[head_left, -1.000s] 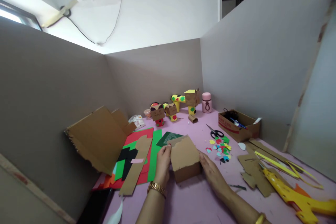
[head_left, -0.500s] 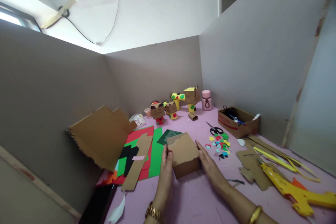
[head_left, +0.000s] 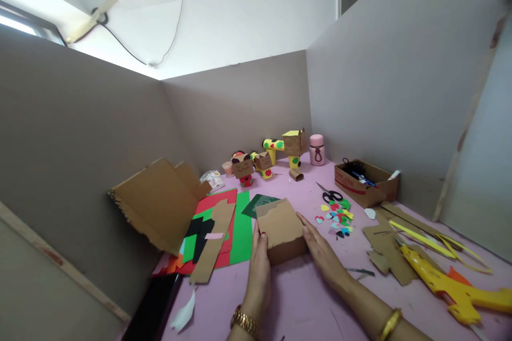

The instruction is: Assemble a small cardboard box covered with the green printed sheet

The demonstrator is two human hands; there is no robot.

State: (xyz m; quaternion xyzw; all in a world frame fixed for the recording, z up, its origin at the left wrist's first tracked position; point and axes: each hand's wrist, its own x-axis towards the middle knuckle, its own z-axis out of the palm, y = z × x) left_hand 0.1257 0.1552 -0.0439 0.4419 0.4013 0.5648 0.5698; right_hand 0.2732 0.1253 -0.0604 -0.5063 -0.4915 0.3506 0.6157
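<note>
A small brown cardboard box [head_left: 282, 229] with a torn top flap sits on the pink table [head_left: 304, 298] in front of me. My left hand [head_left: 260, 261] lies flat against its left side, fingers straight and together. My right hand [head_left: 320, 248] presses its right side, fingers stretched out. A gold watch is on my left wrist and a gold bangle on my right.
Red, green and black paper sheets [head_left: 218, 229] and a torn cardboard sheet [head_left: 160, 202] lie left. Scissors [head_left: 330, 194], coloured paper hearts [head_left: 338, 218], an open carton [head_left: 366, 181], cardboard strips and a yellow glue gun [head_left: 448, 282] lie right. Paper figures [head_left: 264, 160] stand at the back.
My left hand slid from the box's top edge down along its left side. The right hand stayed against the right side. The view shifted slightly.
</note>
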